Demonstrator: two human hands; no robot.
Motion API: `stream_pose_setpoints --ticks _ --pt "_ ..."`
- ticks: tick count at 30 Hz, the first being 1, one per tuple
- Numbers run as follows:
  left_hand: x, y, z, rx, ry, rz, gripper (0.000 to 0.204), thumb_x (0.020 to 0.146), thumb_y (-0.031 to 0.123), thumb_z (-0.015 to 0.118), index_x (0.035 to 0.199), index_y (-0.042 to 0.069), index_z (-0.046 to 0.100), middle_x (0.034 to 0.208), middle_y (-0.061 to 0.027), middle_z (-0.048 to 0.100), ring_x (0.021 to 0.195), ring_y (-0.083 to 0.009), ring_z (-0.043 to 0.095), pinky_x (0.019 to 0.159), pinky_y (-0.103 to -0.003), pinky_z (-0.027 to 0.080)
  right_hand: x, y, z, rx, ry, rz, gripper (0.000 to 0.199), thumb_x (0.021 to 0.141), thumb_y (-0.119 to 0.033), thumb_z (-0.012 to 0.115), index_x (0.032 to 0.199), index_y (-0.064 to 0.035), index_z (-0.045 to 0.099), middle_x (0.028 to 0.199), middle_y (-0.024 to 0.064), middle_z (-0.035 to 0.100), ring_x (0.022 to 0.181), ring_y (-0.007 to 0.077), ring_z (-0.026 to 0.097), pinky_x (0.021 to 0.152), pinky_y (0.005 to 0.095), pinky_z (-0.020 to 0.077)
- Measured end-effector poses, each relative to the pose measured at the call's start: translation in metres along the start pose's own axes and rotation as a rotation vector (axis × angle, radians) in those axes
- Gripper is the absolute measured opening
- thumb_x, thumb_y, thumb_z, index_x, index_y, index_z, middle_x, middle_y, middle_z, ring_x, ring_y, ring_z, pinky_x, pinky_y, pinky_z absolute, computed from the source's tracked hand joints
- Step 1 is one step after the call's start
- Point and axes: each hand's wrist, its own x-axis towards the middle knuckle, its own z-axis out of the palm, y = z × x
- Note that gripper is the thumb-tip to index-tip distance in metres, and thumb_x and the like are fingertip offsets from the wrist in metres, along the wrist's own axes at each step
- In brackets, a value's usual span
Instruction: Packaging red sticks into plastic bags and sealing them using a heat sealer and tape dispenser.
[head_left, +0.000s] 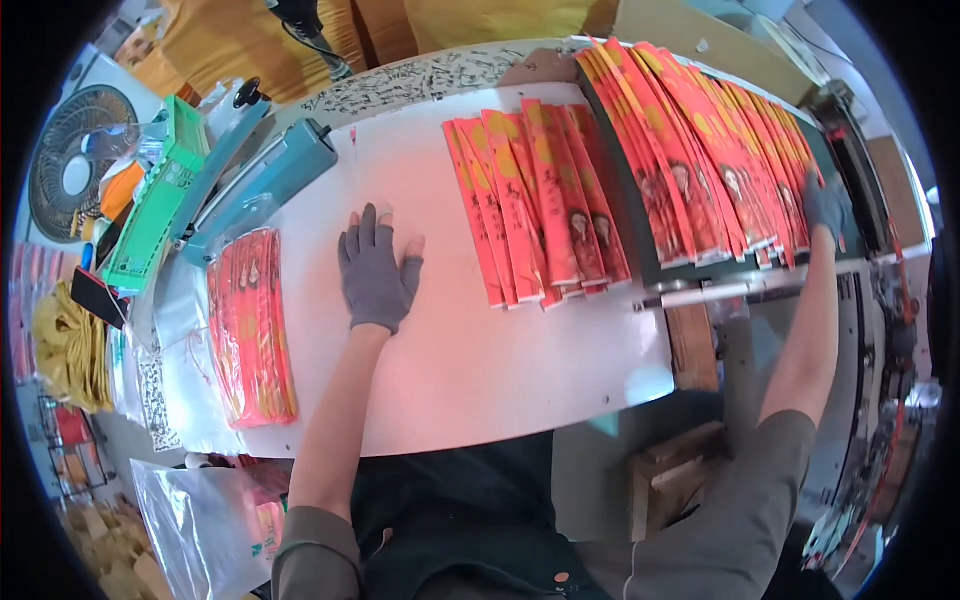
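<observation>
My left hand (378,275), in a grey glove with bare fingertips, lies flat on the white tabletop (440,380), fingers spread and holding nothing. Right of it is a loose fanned group of long, narrow red packets (535,200) with yellow print. Farther right, a longer overlapping row of red packets (700,160) lies on a dark green surface (640,225). My right hand (828,205), gloved the same way, is at the right end of that row with its fingers extended beside the last packets. Whether it touches them is hard to see.
A clear-wrapped bundle of red packets (252,330) lies at the table's left. Behind it stand a grey-blue bar sealer (265,190) and a green basket (160,200). A fan (80,165) is far left. Below the table are a clear plastic bag (195,520) and a cardboard box (675,475).
</observation>
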Motion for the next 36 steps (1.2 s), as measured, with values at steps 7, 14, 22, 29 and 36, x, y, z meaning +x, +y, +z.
stream_pose_setpoints --ticks 7,14,22,29,36 --pt "0.017 0.012 0.008 -0.059 0.006 0.013 0.061 0.086 0.042 0.052 0.13 0.0 0.041 0.138 -0.0201 0.038 0.131 -0.0361 0.03 0.108 -0.047 0.02 0.017 0.034 0.016 0.148 -0.307 -0.036 0.071 0.087 -0.063 0.031 0.119 -0.004 0.055 0.114 0.0265 0.056 0.107 0.0433 0.052 0.092 0.046 0.0409" --pt "0.031 0.018 0.003 -0.276 0.081 0.063 0.068 0.084 0.043 0.058 0.132 -0.001 0.038 0.136 -0.0207 0.04 0.128 -0.0347 0.035 0.105 -0.042 0.029 -0.07 -0.135 -0.134 0.649 -0.59 -0.374 0.072 0.076 -0.069 0.051 0.095 -0.0013 0.066 0.074 0.0146 0.065 0.073 0.0235 0.064 0.069 0.0364 0.0462" --pt "0.04 0.013 0.007 -0.664 0.142 -0.08 0.076 0.083 0.048 0.059 0.132 -0.005 0.036 0.135 -0.0236 0.04 0.125 -0.0364 0.038 0.104 -0.041 0.032 -0.178 -0.244 -0.233 0.607 -0.525 -0.649 0.056 0.08 -0.048 0.06 0.11 -0.0008 0.06 0.094 0.0208 0.065 0.083 0.0372 0.063 0.078 0.0402 0.048" --pt "0.042 0.003 -0.003 -0.579 0.054 -0.11 0.082 0.079 0.051 0.061 0.132 -0.006 0.034 0.136 -0.0246 0.039 0.125 -0.0367 0.038 0.103 -0.041 0.033 -0.243 -0.315 -0.146 0.697 -0.646 -0.2 0.086 0.082 -0.056 0.052 0.134 0.009 0.032 0.122 0.0324 0.049 0.114 0.0424 0.049 0.1 0.0408 0.0373" --pt "0.062 -0.001 0.007 -1.38 -0.301 -0.441 0.073 0.076 0.046 0.069 0.128 0.0 0.046 0.115 -0.0147 0.059 0.105 -0.0241 0.058 0.091 -0.034 0.046 -0.277 -0.331 -0.169 0.872 -0.672 -0.32 0.084 0.075 -0.057 0.063 0.128 0.0051 0.041 0.11 0.0262 0.06 0.102 0.0362 0.059 0.087 0.0394 0.0465"
